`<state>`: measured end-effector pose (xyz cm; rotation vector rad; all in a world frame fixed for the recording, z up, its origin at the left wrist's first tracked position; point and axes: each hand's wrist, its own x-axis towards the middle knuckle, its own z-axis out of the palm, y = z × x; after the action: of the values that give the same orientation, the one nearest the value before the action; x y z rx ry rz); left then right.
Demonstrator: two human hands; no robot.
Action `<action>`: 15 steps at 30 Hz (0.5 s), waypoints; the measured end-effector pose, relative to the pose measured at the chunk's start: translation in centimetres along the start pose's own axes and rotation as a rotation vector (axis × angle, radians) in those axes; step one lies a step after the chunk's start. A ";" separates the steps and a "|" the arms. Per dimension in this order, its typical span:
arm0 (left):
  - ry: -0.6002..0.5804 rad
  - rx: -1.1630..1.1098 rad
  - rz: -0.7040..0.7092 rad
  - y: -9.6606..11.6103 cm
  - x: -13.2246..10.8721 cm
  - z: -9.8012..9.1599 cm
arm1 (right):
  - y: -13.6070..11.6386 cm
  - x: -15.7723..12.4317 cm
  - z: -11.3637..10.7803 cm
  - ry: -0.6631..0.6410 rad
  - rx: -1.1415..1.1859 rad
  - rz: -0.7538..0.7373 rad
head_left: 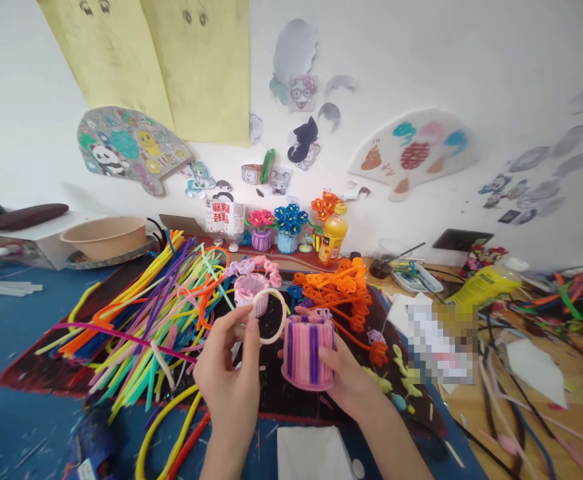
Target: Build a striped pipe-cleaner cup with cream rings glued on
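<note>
Between thumb and fingertips, my left hand [230, 363] pinches a cream-coloured fuzzy ring [284, 312], which looks like a bent pipe cleaner. My right hand [344, 373] is wrapped round a small flowerpot [309, 352] made of upright pink and purple pipe cleaners, with a pink rim at its lower edge. The ring is held up just left of the pot's top. Behind the ring sits a pale pink pot [245, 291] with pink and lilac loops over it, partly covered. My right fingers behind the flowerpot are mostly hidden.
Loose coloured pipe cleaners [141, 333] are heaped on the left, orange pipe-cleaner flowers [344, 290] on the right. Along the wall stand finished blue flowers [291, 219] in a pot and an orange drink bottle [333, 235]. A blue glue gun [91, 440] appears at lower left, blurred.
</note>
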<state>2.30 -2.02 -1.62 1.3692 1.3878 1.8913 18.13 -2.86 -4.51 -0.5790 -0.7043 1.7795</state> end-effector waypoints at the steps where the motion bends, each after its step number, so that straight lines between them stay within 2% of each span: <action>1: 0.051 -0.002 0.010 0.1 0.1 0.0 | 0.0 0.0 0.1 0.019 -0.020 -0.011; 4: 0.179 -0.042 0.031 0.4 0.4 -0.1 | 0.0 0.0 0.3 0.056 -0.060 -0.039; 7: 0.234 -0.100 0.015 0.5 0.7 0.0 | 0.0 0.1 0.5 0.070 -0.092 -0.059; 11: 0.234 -0.242 -0.053 0.3 0.9 0.2 | 0.0 0.2 0.4 0.063 -0.189 -0.083; 15: 0.155 -0.388 -0.217 -0.1 1.1 0.0 | -0.1 0.1 0.8 0.074 -0.284 -0.109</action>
<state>1.85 -1.12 -1.19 0.8676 1.1066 2.0173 17.60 -2.84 -3.94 -0.7771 -0.9276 1.5599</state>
